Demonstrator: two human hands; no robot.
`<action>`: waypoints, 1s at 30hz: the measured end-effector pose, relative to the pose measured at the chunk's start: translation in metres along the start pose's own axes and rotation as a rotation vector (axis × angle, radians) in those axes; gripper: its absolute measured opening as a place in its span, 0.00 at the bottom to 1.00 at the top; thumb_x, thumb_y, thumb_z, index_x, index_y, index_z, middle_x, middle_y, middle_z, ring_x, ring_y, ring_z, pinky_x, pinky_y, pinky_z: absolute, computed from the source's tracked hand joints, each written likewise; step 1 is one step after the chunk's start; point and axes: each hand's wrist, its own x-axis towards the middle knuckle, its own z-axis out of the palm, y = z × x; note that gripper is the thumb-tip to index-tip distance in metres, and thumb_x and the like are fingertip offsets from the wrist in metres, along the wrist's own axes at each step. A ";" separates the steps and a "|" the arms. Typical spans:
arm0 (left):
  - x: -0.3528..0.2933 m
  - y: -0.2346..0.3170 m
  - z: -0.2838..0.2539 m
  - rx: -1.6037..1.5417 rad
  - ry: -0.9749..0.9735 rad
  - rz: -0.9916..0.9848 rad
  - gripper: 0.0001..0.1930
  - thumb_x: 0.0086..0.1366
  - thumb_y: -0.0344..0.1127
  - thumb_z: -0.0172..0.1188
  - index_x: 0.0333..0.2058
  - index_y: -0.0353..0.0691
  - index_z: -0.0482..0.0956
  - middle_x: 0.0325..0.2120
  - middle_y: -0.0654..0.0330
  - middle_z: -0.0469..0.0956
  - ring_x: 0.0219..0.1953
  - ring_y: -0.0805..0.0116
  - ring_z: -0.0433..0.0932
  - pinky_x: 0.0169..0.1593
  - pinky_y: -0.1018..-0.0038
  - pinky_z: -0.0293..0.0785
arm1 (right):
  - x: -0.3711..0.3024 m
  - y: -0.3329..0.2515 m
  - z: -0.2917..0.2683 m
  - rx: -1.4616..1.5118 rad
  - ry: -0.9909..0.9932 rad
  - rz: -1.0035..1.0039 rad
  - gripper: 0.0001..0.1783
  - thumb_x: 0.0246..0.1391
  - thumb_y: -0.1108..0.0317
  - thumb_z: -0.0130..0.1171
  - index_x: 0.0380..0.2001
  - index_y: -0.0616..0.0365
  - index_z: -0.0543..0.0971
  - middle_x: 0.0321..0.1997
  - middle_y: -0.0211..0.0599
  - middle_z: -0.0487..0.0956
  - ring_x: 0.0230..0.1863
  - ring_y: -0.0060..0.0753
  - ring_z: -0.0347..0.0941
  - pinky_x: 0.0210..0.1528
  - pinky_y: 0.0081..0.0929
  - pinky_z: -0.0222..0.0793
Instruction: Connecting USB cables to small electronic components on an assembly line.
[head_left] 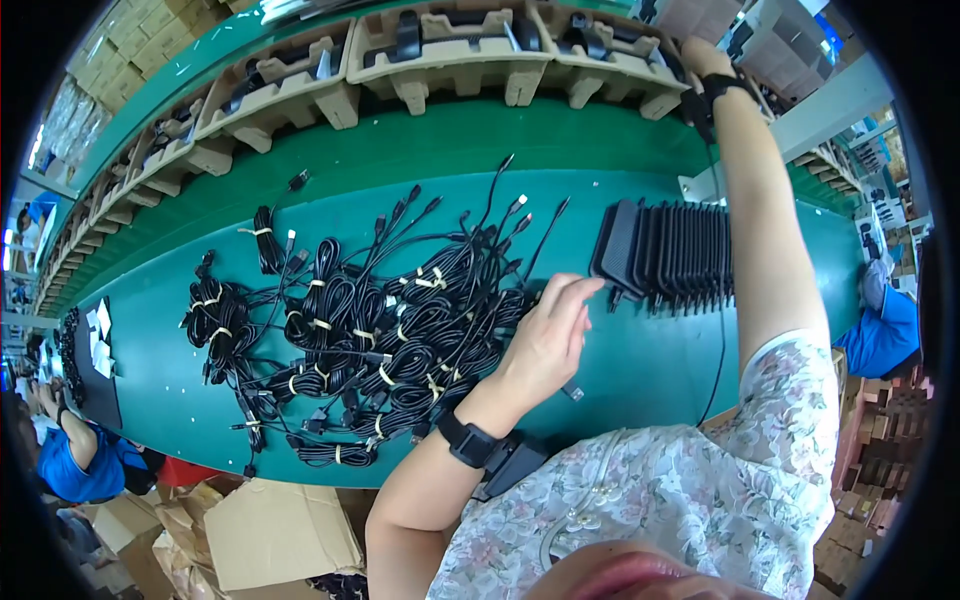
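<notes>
note black cable bundles, tied with pale bands, heaped on the green table, to the left of the left hand. note black ridged pieces packed upright in a row, just beyond and right of the same hand. fingers half curled, fairly narrow; cannot tell whether gripping anything. see a plug just below. find the right hand stretched out to the right end of the moulded trays; grip unclear, cannot tell whether holding anything. see also a thin black cord running down to the near edge.

surface: smooth, green, slightly glossy. beyond it, brown trays filled with black parts; at far left, a dark mat under white papers. room: stacked cartons at upper left, a white post at right, a cardboard box below the near edge.

count: bundles, over ten, overlapping; ridged pieces, over ten, too tight for exact figure; trays, at least four; wrist straps, two; co-workers in blue, at least two, one at each side.
</notes>
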 end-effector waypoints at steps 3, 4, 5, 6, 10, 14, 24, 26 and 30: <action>0.005 -0.002 0.003 -0.036 0.000 0.043 0.15 0.60 0.17 0.43 0.45 0.34 0.66 0.37 0.55 0.65 0.25 0.71 0.71 0.26 0.77 0.70 | 0.009 0.020 0.007 -0.156 0.046 -0.212 0.14 0.53 0.68 0.44 0.37 0.57 0.78 0.41 0.50 0.76 0.47 0.50 0.71 0.46 0.41 0.68; 0.004 -0.002 0.002 -0.025 -0.004 0.046 0.14 0.60 0.17 0.43 0.45 0.34 0.66 0.36 0.55 0.65 0.25 0.71 0.71 0.26 0.77 0.70 | 0.004 0.016 0.008 -0.220 0.061 -0.187 0.14 0.53 0.68 0.45 0.38 0.56 0.78 0.42 0.49 0.76 0.47 0.49 0.71 0.45 0.40 0.68; 0.004 -0.002 0.001 -0.015 -0.008 0.053 0.14 0.60 0.17 0.43 0.44 0.33 0.66 0.36 0.55 0.65 0.25 0.71 0.71 0.26 0.78 0.70 | -0.001 0.013 0.007 -0.285 0.079 -0.160 0.13 0.52 0.68 0.45 0.38 0.55 0.77 0.42 0.48 0.76 0.48 0.49 0.71 0.44 0.39 0.69; 0.005 -0.002 0.001 -0.006 -0.014 0.063 0.13 0.60 0.17 0.43 0.44 0.33 0.67 0.36 0.55 0.65 0.25 0.71 0.71 0.26 0.78 0.70 | -0.007 0.012 0.005 -0.353 0.099 -0.130 0.13 0.52 0.69 0.46 0.39 0.55 0.77 0.43 0.48 0.76 0.48 0.48 0.71 0.43 0.38 0.69; 0.005 -0.004 0.003 0.029 -0.015 0.079 0.13 0.60 0.17 0.42 0.43 0.33 0.67 0.36 0.55 0.65 0.25 0.72 0.71 0.26 0.79 0.70 | -0.059 -0.017 -0.010 0.197 0.765 -0.595 0.11 0.48 0.69 0.53 0.38 0.54 0.75 0.35 0.40 0.75 0.40 0.42 0.70 0.38 0.34 0.67; 0.003 -0.007 0.002 -0.002 0.009 0.082 0.15 0.55 0.16 0.45 0.43 0.33 0.66 0.35 0.54 0.65 0.25 0.65 0.72 0.29 0.72 0.71 | -0.166 -0.054 -0.053 0.206 0.322 -0.948 0.16 0.40 0.69 0.60 0.38 0.53 0.74 0.41 0.34 0.72 0.45 0.41 0.67 0.44 0.33 0.66; 0.003 -0.004 0.002 -0.003 0.001 0.011 0.13 0.60 0.20 0.45 0.44 0.32 0.65 0.38 0.55 0.64 0.26 0.74 0.73 0.28 0.81 0.73 | -0.256 -0.060 -0.063 0.206 -0.173 -1.167 0.14 0.37 0.63 0.65 0.30 0.52 0.75 0.36 0.32 0.71 0.44 0.38 0.66 0.45 0.33 0.63; 0.003 -0.003 0.001 -0.023 0.036 -0.007 0.13 0.61 0.21 0.46 0.45 0.33 0.64 0.38 0.55 0.64 0.26 0.74 0.73 0.29 0.81 0.73 | -0.254 -0.057 -0.060 0.261 -0.102 -1.195 0.12 0.38 0.65 0.65 0.28 0.54 0.75 0.33 0.33 0.71 0.41 0.39 0.66 0.43 0.32 0.63; 0.005 -0.002 0.002 -0.033 0.051 0.001 0.13 0.60 0.22 0.48 0.44 0.32 0.63 0.39 0.54 0.63 0.24 0.71 0.73 0.26 0.80 0.73 | -0.250 -0.056 -0.056 0.477 -0.525 -0.897 0.09 0.42 0.68 0.63 0.26 0.56 0.75 0.32 0.33 0.70 0.38 0.36 0.66 0.40 0.30 0.63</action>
